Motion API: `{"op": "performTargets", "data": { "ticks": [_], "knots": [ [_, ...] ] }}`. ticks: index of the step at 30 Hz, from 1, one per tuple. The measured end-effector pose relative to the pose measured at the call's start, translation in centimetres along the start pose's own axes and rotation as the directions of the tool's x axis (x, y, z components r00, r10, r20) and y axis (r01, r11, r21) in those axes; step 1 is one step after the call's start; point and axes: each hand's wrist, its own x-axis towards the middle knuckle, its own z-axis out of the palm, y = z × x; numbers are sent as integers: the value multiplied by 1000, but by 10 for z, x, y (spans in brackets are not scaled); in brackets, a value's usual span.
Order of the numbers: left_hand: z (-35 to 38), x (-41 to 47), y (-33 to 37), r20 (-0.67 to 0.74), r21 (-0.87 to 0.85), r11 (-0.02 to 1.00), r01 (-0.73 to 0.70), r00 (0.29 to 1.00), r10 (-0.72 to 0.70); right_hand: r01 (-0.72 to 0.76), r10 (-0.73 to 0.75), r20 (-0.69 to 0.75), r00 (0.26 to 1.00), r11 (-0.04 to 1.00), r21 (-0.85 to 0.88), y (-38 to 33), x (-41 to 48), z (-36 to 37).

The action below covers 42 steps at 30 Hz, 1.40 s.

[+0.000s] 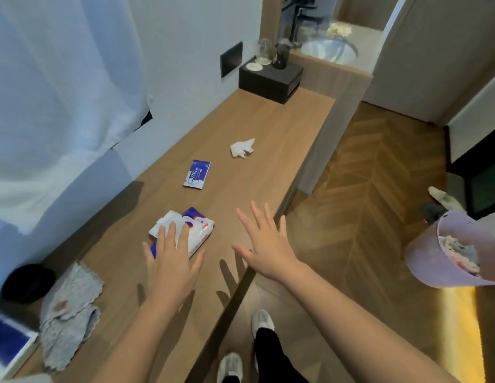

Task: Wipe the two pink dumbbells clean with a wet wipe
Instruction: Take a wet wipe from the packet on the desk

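Wet-wipe pack point(200, 231) lengthwise toward far right

soft daylight, hand shadows, wide-angle edge distortion

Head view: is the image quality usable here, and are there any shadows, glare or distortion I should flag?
Head view: wide-angle bending tilts the walls and the counter edge. In the head view the left hand and right hand cast dark finger shadows on the wood. The head view also shows a bright yellow patch on the floor, a washed-out curtain, and soft detail overall.
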Motion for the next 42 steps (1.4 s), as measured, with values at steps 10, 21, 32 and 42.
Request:
{"op": "performTargets", "data": {
  "ticks": [10, 21, 32, 42],
  "knots": [
    [31, 54, -9, -8, -158, 934, 319, 946, -325, 309, -280, 315, 907, 950, -46, -3, 117, 23],
    [50, 97, -50, 73, -332, 784, 525, 843, -533, 374, -396, 294, 870, 918, 128, -40, 177, 65],
    [65, 106, -57, 141, -411, 738, 535, 837, -528, 153, -258, 280, 925, 925, 347, -57, 194, 90],
    [52, 99, -69, 264, -714, 513, 477, 862, -434, 70, -208, 165, 964, 799, 597, -55, 187, 73]
  ]
}}
